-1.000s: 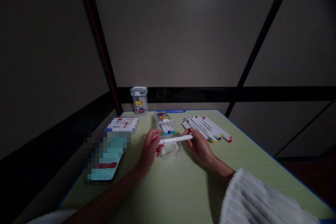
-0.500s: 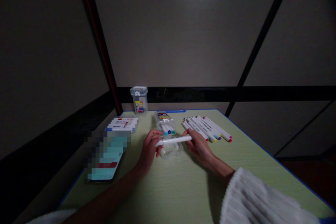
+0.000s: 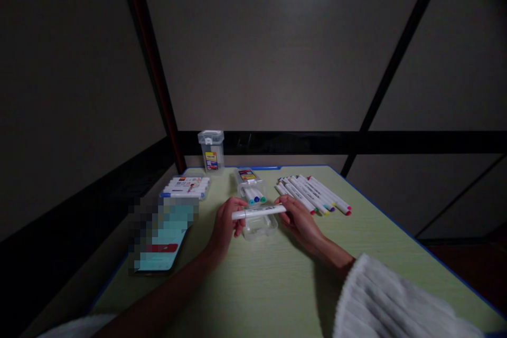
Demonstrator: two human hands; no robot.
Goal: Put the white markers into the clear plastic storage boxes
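A white marker (image 3: pixel 259 212) is held level between my two hands, with dark print showing along its barrel. My left hand (image 3: pixel 227 224) is closed on its left end and my right hand (image 3: pixel 299 219) grips the right end. Just beyond and below it lies a clear plastic case (image 3: pixel 259 229) on its side, its lid swung open toward me. Inside the case, several markers (image 3: pixel 253 195) show light blue, dark blue and green ends. To the right, a row of loose white markers (image 3: pixel 311 193) with coloured ends lies on the table.
A blue-edged, pale green table (image 3: pixel 253 296) stands against the wall. At the back left is an upright clear lidded box (image 3: pixel 212 152). In front of it lies a flat pack of white markers (image 3: pixel 186 187). A phone (image 3: pixel 162 243), partly pixelated, rests at the left edge.
The marker has turned slightly in my fingers, so its print now shows more. Both hands stay in nearly the same place, and the view has shifted a little.
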